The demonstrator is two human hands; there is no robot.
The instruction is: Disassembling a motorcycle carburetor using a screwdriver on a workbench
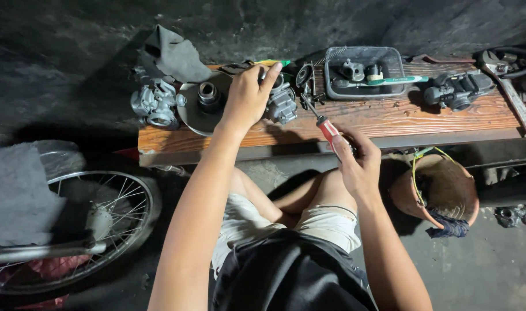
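On the wooden tabletop (389, 118), mid-left: carburetor (281, 102), cast metal, beside a round pulley disc (204, 103). Left hand (248, 95) cupped over its top, fingers curled on the body. Right hand (359, 164) closed round the red handle of a screwdriver (323, 124), tip angled toward the carburetor. Judgement: part is dense, rigid, likely oily, with small fragile fittings; best gripped by the main body, not the protrusions. Second carburetor (153, 103) at left edge; grey tray (364, 72) behind.
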